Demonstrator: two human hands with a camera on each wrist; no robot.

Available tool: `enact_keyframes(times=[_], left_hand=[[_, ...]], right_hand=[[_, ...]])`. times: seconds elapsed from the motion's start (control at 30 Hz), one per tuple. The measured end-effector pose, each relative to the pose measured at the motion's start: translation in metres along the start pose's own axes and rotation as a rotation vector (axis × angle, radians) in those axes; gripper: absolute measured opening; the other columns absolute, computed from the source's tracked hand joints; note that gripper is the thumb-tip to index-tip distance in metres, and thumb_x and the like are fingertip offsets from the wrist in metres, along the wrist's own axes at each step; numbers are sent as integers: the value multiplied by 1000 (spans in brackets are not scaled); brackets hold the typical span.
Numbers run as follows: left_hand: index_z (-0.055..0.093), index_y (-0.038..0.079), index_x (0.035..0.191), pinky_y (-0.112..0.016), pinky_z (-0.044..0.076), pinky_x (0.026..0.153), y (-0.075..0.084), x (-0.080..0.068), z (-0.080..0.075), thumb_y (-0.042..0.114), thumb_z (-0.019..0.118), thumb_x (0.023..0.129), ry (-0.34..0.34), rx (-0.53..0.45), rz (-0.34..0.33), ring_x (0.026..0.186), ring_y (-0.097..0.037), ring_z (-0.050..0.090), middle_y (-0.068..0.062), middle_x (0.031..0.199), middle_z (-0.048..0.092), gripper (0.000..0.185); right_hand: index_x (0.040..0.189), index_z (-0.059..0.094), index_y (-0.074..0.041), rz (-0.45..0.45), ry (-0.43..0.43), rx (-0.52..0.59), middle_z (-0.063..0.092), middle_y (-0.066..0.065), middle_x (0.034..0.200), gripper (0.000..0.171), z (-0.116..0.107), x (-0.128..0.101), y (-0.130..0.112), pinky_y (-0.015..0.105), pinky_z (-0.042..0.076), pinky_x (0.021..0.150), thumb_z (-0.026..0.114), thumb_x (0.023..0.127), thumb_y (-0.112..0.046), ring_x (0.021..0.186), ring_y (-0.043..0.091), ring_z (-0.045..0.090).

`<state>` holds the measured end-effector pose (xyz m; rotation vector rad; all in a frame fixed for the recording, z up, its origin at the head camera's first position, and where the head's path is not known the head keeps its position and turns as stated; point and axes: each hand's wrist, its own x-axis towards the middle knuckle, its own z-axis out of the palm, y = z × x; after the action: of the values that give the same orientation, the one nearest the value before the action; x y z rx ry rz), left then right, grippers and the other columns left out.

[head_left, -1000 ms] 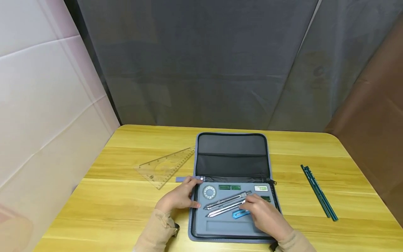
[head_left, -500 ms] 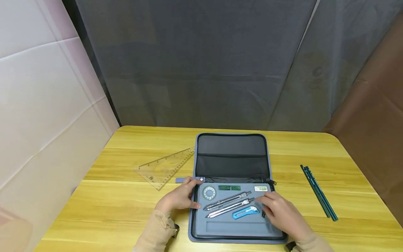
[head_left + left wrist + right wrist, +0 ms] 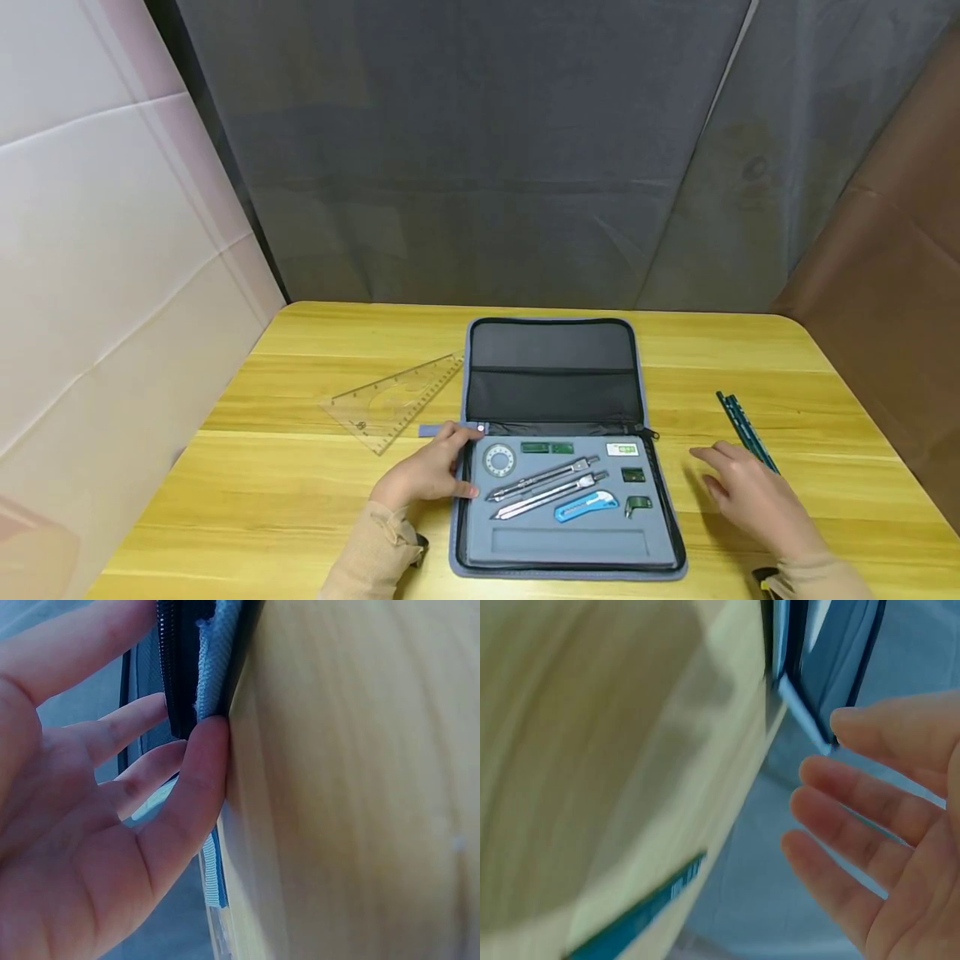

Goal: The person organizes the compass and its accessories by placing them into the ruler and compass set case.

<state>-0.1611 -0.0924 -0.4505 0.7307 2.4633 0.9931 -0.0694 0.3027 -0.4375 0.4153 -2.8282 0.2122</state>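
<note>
An unzipped case [image 3: 679, 550] lies open on the table with a grey foam tray. My left hand [image 3: 426, 468] rests at its left edge; in the left wrist view the fingers [image 3: 196, 769] touch the zip border. Set in the foam are two compasses [image 3: 551, 492], a blue utility knife [image 3: 586, 506], a round white-marked disc [image 3: 498, 459], an eraser [image 3: 622, 449], and small dark-green pieces [image 3: 547, 448]. My right hand [image 3: 757, 496] hovers between the case and some dark-green pencils [image 3: 738, 421], fingers relaxed and holding nothing. It hides the pencils' near ends.
A clear set square [image 3: 393, 400] lies left of the case, its tip at the lid's edge. A fabric strap [image 3: 431, 430] sticks out beside the left hand. The wooden table [image 3: 285, 500] ends at a grey curtain [image 3: 480, 167] behind.
My right hand has left the tray and moved right towards the pencils, uncovering the knife and small green pieces. My left hand has stayed at the case edge.
</note>
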Motion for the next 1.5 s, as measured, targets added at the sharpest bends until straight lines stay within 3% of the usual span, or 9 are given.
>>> enact_keyframes(times=[0.17,0.3,0.57,0.9,1.2,1.33,1.5], left_hand=[[43,4,128,-35,42,74,1,0,0,13,78,70,-2,-5,3,82,-21,46,-14,115,37,68],[43,4,128,-34,41,73,1,0,0,13,78,70,-2,-1,5,81,-21,46,-14,115,37,68],[43,4,129,-33,42,73,0,0,0,14,78,71,-6,-5,3,81,-21,46,-13,114,37,69],[43,5,130,-33,41,74,-1,0,0,14,77,71,-10,5,-2,81,-20,45,-12,115,37,68],[43,4,129,-33,41,72,0,0,-1,14,77,71,-12,14,-3,80,-20,45,-12,114,37,69],[42,4,130,-33,41,73,0,0,-1,13,77,71,-14,7,-3,80,-20,45,-12,113,37,69],[43,5,129,-33,42,73,0,1,-1,13,77,71,-14,6,-5,81,-20,45,-11,113,37,69]], right_hand=[[97,66,-3,46,28,-2,58,4,80,32,-5,-6,20,24,35,47,72,66,4,62,12,48],[98,65,-1,74,1,10,60,7,82,32,-7,-8,32,26,38,48,71,68,4,63,14,51],[109,58,6,217,-158,70,52,5,76,34,-11,-9,52,26,29,46,63,77,1,54,11,35],[119,47,13,296,-272,90,46,5,72,40,-4,-15,74,30,32,49,57,81,2,57,15,39],[123,39,16,331,-343,158,50,22,86,47,3,-19,85,30,33,46,55,81,4,56,16,42],[122,41,15,326,-337,172,49,21,85,45,5,-20,86,30,32,47,53,80,6,57,17,39],[118,44,15,310,-324,170,51,23,87,44,6,-20,87,32,36,52,55,75,9,64,20,46]])
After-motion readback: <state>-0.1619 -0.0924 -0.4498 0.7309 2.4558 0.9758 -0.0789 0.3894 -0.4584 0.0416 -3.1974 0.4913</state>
